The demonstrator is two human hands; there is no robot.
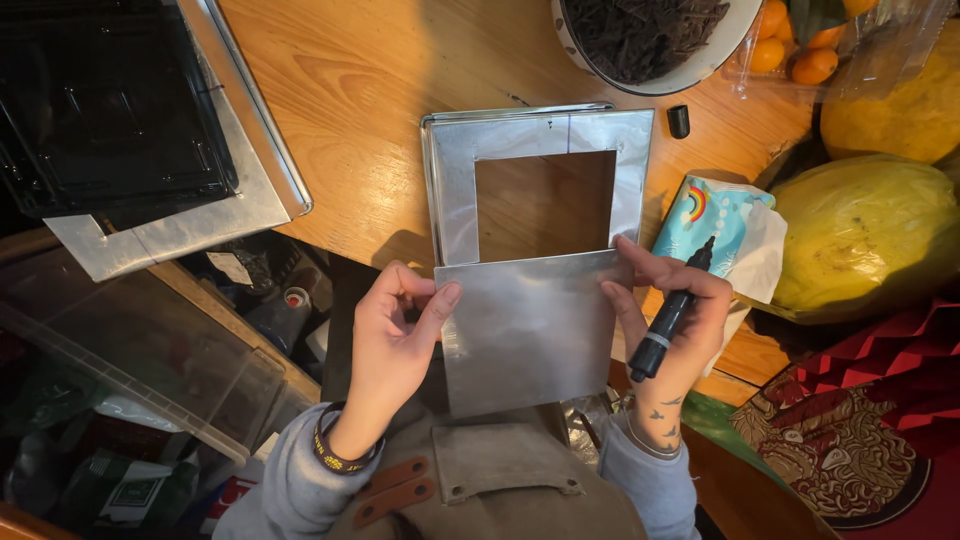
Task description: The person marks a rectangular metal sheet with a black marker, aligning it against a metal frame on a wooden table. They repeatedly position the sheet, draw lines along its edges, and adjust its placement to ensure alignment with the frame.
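Lying far to the upper left of the left hand [395, 320], a black plastic tray [105, 100] rests on foil-covered board at the wooden tabletop's [360, 70] edge; below it sits a clear storage bin [150, 360] on the cluttered floor. That hand pinches the left edge of a square metal sheet [530, 330], thumb on top. Just beyond the fingertips lies a metal frame [540, 135] with a square cutout. The right hand [675, 320] grips the sheet's right edge while clamping a black marker [672, 312]. Beside it: a tissue pack [720, 215], yellow melons [865, 235], and farther off, a bowl [650, 40].
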